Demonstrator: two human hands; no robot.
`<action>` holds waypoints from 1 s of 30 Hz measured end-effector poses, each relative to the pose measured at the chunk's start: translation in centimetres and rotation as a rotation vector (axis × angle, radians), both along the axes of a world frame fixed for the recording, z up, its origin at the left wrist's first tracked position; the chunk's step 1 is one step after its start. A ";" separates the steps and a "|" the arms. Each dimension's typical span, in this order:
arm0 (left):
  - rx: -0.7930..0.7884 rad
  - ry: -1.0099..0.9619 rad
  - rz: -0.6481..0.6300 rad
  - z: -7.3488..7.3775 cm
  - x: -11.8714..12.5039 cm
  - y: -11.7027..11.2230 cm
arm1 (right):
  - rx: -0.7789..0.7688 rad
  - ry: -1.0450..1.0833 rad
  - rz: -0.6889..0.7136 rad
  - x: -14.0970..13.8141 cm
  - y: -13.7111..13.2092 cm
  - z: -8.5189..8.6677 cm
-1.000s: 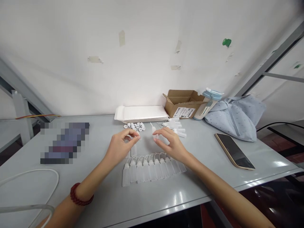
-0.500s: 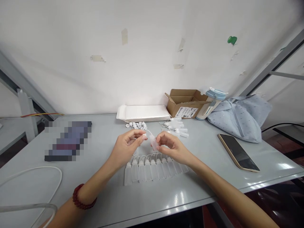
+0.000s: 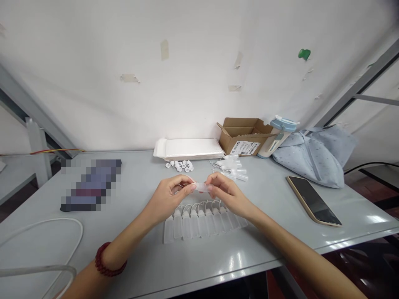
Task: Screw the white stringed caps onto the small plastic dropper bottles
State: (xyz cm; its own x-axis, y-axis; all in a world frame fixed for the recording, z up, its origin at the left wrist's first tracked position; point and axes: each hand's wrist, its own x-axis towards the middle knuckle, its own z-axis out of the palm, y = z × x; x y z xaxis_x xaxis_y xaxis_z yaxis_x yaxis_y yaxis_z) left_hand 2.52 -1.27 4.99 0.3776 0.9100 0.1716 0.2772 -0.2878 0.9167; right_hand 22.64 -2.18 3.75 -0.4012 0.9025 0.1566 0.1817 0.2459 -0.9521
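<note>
Between my hands a small translucent plastic bottle (image 3: 202,187) lies nearly level above the table. My right hand (image 3: 229,193) is closed on its base end with thumb and fingertips. My left hand (image 3: 171,193) pinches at the neck end, where the white cap is mostly hidden by the fingers. A thin white strap (image 3: 189,178) arcs over the left fingertips. Just below stands a row of several similar bottles (image 3: 199,226), lying side by side with their capped necks and looped straps pointing away from me.
Loose white caps (image 3: 182,166) lie beyond my hands, with more bottles (image 3: 233,166) to their right. Behind are a white packet stack (image 3: 193,147), a cardboard box (image 3: 243,145), a drink bottle (image 3: 271,143) and a blue cloth bag (image 3: 311,162). A phone (image 3: 313,201) lies right, a cable (image 3: 79,232) left.
My hands have come together. The bottle has turned from upright and tilted to nearly level, and the cap in my left fingers now meets its neck.
</note>
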 end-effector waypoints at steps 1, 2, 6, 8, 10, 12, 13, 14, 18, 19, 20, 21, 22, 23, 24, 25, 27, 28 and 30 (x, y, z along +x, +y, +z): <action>0.002 0.008 0.004 -0.1 0.0 0.0 | 0.006 -0.007 -0.011 0.0 0.0 0.0; 0.010 0.020 0.010 -0.2 0.1 -0.1 | 0.014 -0.013 -0.018 0.0 0.0 -0.1; 0.082 0.078 0.026 -0.6 0.2 -0.3 | 0.025 -0.035 -0.024 -0.1 0.1 -0.3; 0.116 0.094 0.050 -0.7 0.3 -0.5 | 0.016 -0.038 -0.025 -0.1 0.1 -0.4; 0.124 0.103 0.075 -0.6 0.4 -0.6 | 0.007 -0.025 -0.024 -0.2 0.1 -0.5; 0.104 0.096 0.071 -0.4 0.4 -0.6 | 0.004 -0.009 -0.026 -0.3 0.1 -0.4; 0.083 0.090 0.060 -0.3 0.5 -0.6 | 0.005 -0.003 -0.033 -0.3 0.1 -0.4; 0.053 0.089 0.051 -0.3 0.5 -0.6 | 0.007 0.001 -0.043 -0.4 0.1 -0.4; -0.059 0.129 0.063 -0.5 0.4 -0.5 | 0.024 -0.008 -0.074 -0.4 0.2 -0.4; -0.061 0.137 0.060 -0.6 0.3 -0.5 | 0.028 -0.016 -0.075 -0.4 0.2 -0.4; -0.052 0.139 0.050 -0.7 0.3 -0.5 | 0.030 -0.023 -0.075 -0.4 0.2 -0.5; -0.042 0.139 0.040 -0.7 0.3 -0.5 | 0.030 -0.027 -0.075 -0.4 0.2 -0.5; -0.033 0.137 0.033 -0.7 0.3 -0.5 | 0.030 -0.027 -0.074 -0.4 0.2 -0.5; -0.026 0.135 0.032 -0.7 0.4 -0.5 | 0.028 -0.024 -0.074 -0.4 0.2 -0.6; -0.021 0.130 0.034 -0.6 0.4 -0.6 | 0.024 -0.018 -0.072 -0.3 0.2 -0.6; -0.015 0.121 0.034 -0.5 0.5 -0.6 | 0.019 -0.013 -0.070 -0.3 0.2 -0.5; -0.002 0.096 0.018 -0.3 0.6 -0.7 | 0.013 -0.011 -0.071 -0.3 0.1 -0.5; 0.000 0.085 0.002 -0.3 0.6 -0.7 | 0.014 -0.011 -0.070 -0.3 0.1 -0.4; -0.013 0.076 -0.017 -0.3 0.6 -0.7 | 0.023 -0.017 -0.067 -0.3 0.0 -0.4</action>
